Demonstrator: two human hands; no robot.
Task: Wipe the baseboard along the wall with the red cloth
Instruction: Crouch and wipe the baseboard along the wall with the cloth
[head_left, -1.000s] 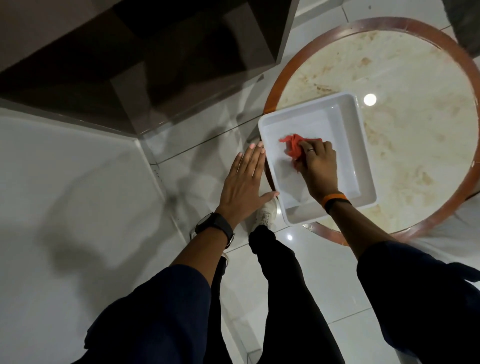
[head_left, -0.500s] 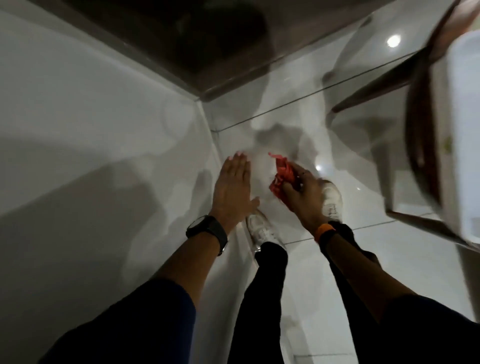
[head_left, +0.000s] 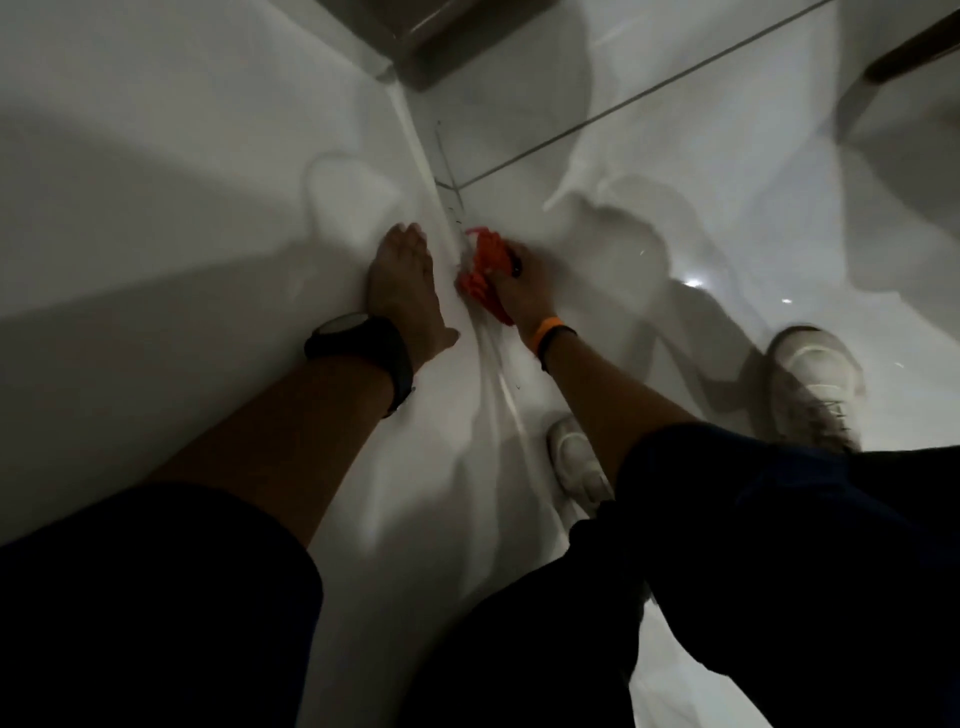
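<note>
The red cloth (head_left: 483, 273) is bunched in my right hand (head_left: 519, 291), which presses it against the white baseboard (head_left: 426, 156) where the wall meets the floor. The baseboard runs from the top centre down toward my feet. My left hand (head_left: 405, 291) lies flat on the white wall just left of the cloth, fingers together and holding nothing. A black watch sits on my left wrist and an orange band on my right wrist. Part of the cloth is hidden under my right fingers.
Two white shoes (head_left: 813, 384) (head_left: 579, 460) stand on the glossy white tiled floor (head_left: 649, 156). A dark cabinet base (head_left: 441, 47) sits at the top where the baseboard ends. A dark table leg (head_left: 914, 47) shows at the top right.
My view has dropped low toward the floor. My right hand carried the red cloth from the white tray on the round table down to the baseboard. My left hand stays flat on the wall.
</note>
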